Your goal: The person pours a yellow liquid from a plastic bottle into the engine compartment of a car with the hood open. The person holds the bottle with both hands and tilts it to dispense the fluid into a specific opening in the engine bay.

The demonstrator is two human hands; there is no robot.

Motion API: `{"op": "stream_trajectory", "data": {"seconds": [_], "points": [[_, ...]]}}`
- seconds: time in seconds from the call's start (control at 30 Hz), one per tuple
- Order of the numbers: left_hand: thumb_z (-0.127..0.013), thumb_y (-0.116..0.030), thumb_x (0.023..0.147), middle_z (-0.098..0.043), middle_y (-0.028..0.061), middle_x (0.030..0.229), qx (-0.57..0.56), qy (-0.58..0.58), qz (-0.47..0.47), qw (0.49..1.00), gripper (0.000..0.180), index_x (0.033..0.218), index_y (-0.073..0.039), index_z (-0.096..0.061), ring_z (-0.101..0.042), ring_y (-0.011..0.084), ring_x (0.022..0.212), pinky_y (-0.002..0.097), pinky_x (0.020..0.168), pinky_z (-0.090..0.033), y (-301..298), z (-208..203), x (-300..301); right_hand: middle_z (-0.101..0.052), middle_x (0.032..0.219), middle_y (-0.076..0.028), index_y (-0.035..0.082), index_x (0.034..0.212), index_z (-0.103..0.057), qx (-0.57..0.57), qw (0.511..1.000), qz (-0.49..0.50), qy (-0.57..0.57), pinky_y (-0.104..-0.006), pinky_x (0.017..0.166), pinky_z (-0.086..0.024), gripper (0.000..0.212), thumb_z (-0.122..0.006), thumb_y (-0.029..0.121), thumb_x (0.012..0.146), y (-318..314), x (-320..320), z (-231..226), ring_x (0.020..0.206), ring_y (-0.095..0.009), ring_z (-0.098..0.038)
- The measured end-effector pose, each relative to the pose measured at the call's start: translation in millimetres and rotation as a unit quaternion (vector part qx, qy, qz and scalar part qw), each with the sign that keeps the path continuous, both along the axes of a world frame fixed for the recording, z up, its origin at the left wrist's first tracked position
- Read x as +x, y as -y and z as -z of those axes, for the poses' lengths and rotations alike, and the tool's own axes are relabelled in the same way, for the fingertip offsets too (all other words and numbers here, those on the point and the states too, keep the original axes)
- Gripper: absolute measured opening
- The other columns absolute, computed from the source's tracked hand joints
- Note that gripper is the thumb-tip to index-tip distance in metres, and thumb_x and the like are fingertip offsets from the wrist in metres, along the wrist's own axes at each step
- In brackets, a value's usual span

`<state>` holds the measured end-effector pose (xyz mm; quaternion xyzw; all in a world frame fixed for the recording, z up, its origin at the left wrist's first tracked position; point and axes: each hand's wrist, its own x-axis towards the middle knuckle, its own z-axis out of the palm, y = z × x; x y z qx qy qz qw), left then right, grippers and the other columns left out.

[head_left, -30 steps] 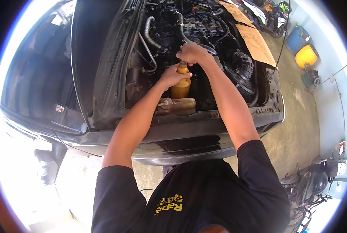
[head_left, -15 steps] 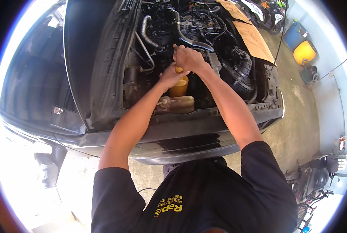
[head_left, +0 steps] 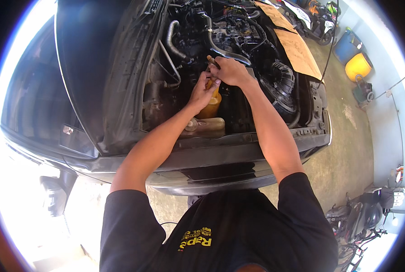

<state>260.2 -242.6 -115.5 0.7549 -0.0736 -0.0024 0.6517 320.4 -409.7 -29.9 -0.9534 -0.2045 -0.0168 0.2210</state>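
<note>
Subject item: an amber bottle (head_left: 210,109), standing in the engine bay; all positions below are given from it. Its long axis runs from the base, on the person's side, away toward the engine (head_left: 238,34), with the neck leaning slightly right in view. The overhead angle does not settle whether it is plumb.

The left hand (head_left: 202,93) is at the bottle's upper part, on its left side, fingers bent and apparently clamped on the neck. The right hand (head_left: 229,71) is beyond the neck and to its right, fingers closed on a small piece with a brown tip (head_left: 210,59), which points away from the person. The kind of piece cannot be determined. The two hands meet just above the neck, so the bottle's mouth is hidden. The left hand is the nearer to the bottle's body, which lies below it, on the person's side.

Edges: a translucent reservoir (head_left: 209,128) is just beside the base on the person's side, and the fender (head_left: 211,156) runs across beyond that. A ribbed black hose (head_left: 282,84) stands well to the bottle's right; a silver hose (head_left: 171,41) lies beyond it to the left. Lateral room appears greater on the right, where a dark recess separates bottle and ribbed hose.
</note>
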Motion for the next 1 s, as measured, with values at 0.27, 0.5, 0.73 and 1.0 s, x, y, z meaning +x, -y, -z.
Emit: {"op": "stream_trajectory", "data": {"seconds": [0.27, 0.5, 0.73, 1.0], "points": [[-0.066, -0.032, 0.117, -0.068, 0.0106, 0.125, 0.011, 0.076, -0.008, 0.997, 0.04, 0.145, -0.008, -0.05, -0.064, 0.0183, 0.119, 0.0371, 0.108, -0.05, 0, 14, 4, -0.08, 0.115, -0.024, 0.007, 0.12, -0.076, 0.032, 0.999, 0.011, -0.037, -0.0572, 0.097, -0.059, 0.047, -0.064, 0.05, 0.106, -1, -1, -3, 0.115, -0.047, -0.075], [-0.064, -0.031, 0.118, -0.067, 0.012, 0.124, 0.018, 0.04, -0.023, 0.999, 0.039, 0.145, -0.008, -0.05, -0.064, 0.0195, 0.12, 0.0385, 0.107, -0.05, -5, 15, 10, -0.081, 0.12, -0.023, 0.006, 0.119, -0.078, 0.045, 0.997, 0.052, -0.024, -0.0566, 0.102, -0.06, 0.046, -0.064, 0.047, 0.104, -13, -6, 1, 0.117, -0.045, -0.076], [-0.061, -0.03, 0.119, -0.069, 0.0094, 0.135, -0.088, 0.01, -0.026, 0.996, 0.035, 0.145, -0.007, -0.058, -0.064, 0.0216, 0.128, 0.0395, 0.111, -0.048, -1, 19, 10, -0.081, 0.117, -0.027, 0.002, 0.116, -0.081, 0.074, 0.996, 0.054, -0.01, -0.0576, 0.102, -0.06, 0.046, -0.066, 0.043, 0.103, -14, -6, 3, 0.114, -0.047, -0.077], [-0.061, -0.033, 0.119, -0.069, 0.0079, 0.132, -0.059, -0.006, 0.005, 0.998, 0.04, 0.146, -0.004, -0.058, -0.064, 0.0171, 0.124, 0.0365, 0.109, -0.049, -5, 11, 5, -0.08, 0.114, -0.03, -0.001, 0.113, -0.082, 0.072, 0.995, 0.061, -0.044, -0.0571, 0.102, -0.061, 0.044, -0.068, 0.039, 0.1, -17, -7, -6, 0.112, -0.05, -0.076]]}}
